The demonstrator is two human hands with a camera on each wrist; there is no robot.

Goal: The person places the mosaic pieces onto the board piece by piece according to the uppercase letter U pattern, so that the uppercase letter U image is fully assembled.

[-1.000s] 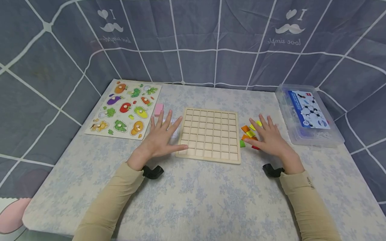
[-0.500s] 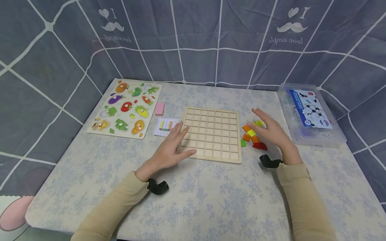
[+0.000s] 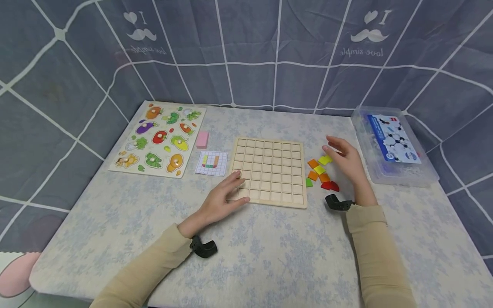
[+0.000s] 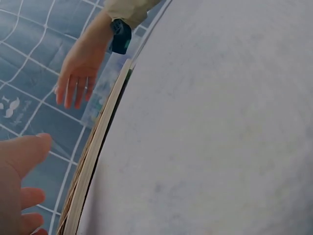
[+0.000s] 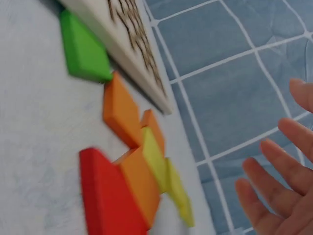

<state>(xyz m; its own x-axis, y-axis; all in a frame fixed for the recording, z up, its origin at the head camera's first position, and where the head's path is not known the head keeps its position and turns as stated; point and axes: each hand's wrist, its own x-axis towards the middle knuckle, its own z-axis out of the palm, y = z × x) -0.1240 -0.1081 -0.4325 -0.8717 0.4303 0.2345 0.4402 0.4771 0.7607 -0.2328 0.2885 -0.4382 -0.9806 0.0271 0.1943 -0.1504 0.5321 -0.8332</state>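
Observation:
A square wooden grid board with bare cells lies mid-table. My left hand hovers at its lower left corner, fingers loosely bent and overlapping the frame in the head view; nothing is in its grasp. On the board's right side lie loose flat tiles: a green tile close to the frame, several orange tiles, yellow tiles and red pieces. Just right of them is my right hand, raised with relaxed, slightly bent fingers and holding nothing. A small pattern card lies left of the board.
At the left back sits a vegetable peg puzzle, with a pink block beside it. A clear lidded plastic box stands at the right. The flowered tablecloth stretches toward the front edge, and a grey curtain hangs behind.
My left hand has drawn back and right to the board's lower left corner, uncovering the pattern card. My right hand has turned and moved off the tiles, its spread fingers now relaxed.

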